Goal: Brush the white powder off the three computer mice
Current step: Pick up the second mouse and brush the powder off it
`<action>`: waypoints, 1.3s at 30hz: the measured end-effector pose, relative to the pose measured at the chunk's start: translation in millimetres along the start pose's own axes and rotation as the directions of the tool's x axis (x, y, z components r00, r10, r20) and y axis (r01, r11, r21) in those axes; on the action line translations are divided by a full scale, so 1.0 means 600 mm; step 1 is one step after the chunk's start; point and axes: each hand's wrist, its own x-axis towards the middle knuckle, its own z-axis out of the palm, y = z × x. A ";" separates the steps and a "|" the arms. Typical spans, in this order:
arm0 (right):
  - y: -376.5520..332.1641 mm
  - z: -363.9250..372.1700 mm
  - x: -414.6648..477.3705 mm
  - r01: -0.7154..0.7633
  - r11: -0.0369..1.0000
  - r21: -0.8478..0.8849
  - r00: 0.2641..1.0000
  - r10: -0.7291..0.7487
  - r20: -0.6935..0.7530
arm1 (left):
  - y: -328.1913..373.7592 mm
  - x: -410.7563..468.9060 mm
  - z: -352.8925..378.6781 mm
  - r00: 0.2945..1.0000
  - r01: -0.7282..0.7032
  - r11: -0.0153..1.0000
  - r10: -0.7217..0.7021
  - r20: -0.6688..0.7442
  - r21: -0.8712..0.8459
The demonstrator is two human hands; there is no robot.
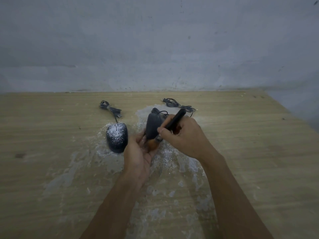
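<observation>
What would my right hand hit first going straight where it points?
Probably the held mouse in the left hand: the right hand, holding the brush, points left at it, though depth is unclear.

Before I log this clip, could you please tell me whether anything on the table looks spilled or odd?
Yes: white powder is scattered and smeared across the table, and the left mouse is dusted with it. The held mouse in the left hand looks mostly clean.
</observation>
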 end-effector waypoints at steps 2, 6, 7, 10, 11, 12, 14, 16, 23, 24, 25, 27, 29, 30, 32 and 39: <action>0.001 -0.004 0.003 0.017 0.999 0.046 0.995 -0.013 -0.094 | 0.001 -0.001 0.002 1.000 0.012 1.000 -0.012 -0.002 -0.004; -0.001 -0.009 0.001 0.010 1.000 -0.012 0.998 -0.011 -0.057 | 0.000 -0.001 0.001 0.999 0.030 1.000 -0.030 -0.013 0.000; -0.002 -0.007 -0.001 -0.002 1.000 -0.024 1.000 0.002 0.013 | -0.002 -0.002 0.001 0.999 0.032 0.999 -0.032 -0.009 0.005; -0.009 0.001 -0.002 -0.016 1.000 -0.011 0.999 0.017 0.047 | -0.009 -0.005 0.003 1.000 0.019 1.000 -0.018 -0.015 0.025; -0.010 0.003 -0.001 -0.012 1.000 -0.003 1.000 0.012 0.006 | -0.011 -0.007 0.004 1.000 0.010 1.000 -0.009 -0.018 0.030; -0.010 0.003 0.001 -0.007 1.000 -0.011 1.000 0.007 -0.027 | -0.012 -0.008 0.005 1.000 0.002 0.999 -0.001 -0.016 0.032; -0.008 0.002 0.001 -0.016 0.997 -0.079 1.000 0.014 -0.027 | -0.013 -0.009 0.006 1.000 -0.008 0.999 0.009 -0.011 0.032; -0.007 0.001 -0.002 -0.043 0.992 -0.117 0.997 0.050 0.051 | -0.013 -0.009 0.005 1.000 -0.008 0.999 0.009 -0.016 0.039; -0.008 -0.005 -0.001 -0.032 0.996 -0.085 0.998 0.035 0.042 | -0.013 -0.008 0.004 1.000 0.010 1.000 -0.009 -0.023 0.026; -0.005 -0.006 -0.002 -0.051 0.994 -0.093 0.996 0.058 0.072 | -0.013 -0.008 0.003 1.000 0.011 1.000 -0.010 -0.023 0.028; -0.004 -0.008 -0.002 -0.071 0.996 -0.045 0.995 0.074 0.067 | -0.012 -0.008 0.004 1.000 0.016 0.999 -0.016 -0.022 0.029; 0.003 -0.021 0.001 -0.097 0.990 0.101 0.992 0.104 -0.065 | -0.011 -0.011 0.006 0.998 0.047 0.999 -0.046 -0.036 0.024; 0.015 -0.038 0.006 -0.079 0.989 0.126 0.956 0.111 -0.272 | -0.007 -0.012 0.006 0.996 0.080 0.997 -0.079 -0.042 0.019; 0.021 -0.045 0.008 -0.071 0.992 0.100 0.931 0.102 -0.351 | -0.007 -0.012 0.006 0.995 0.096 0.995 -0.095 -0.039 0.024; 0.033 -0.049 0.008 -0.088 0.995 0.040 0.898 0.097 -0.430 | -0.007 -0.014 0.006 0.991 0.134 0.990 -0.132 -0.037 0.039; 0.052 -0.050 0.007 -0.134 0.989 0.061 0.854 0.146 -0.500 | 0.001 -0.022 0.009 0.992 0.126 0.961 -0.129 -0.003 0.246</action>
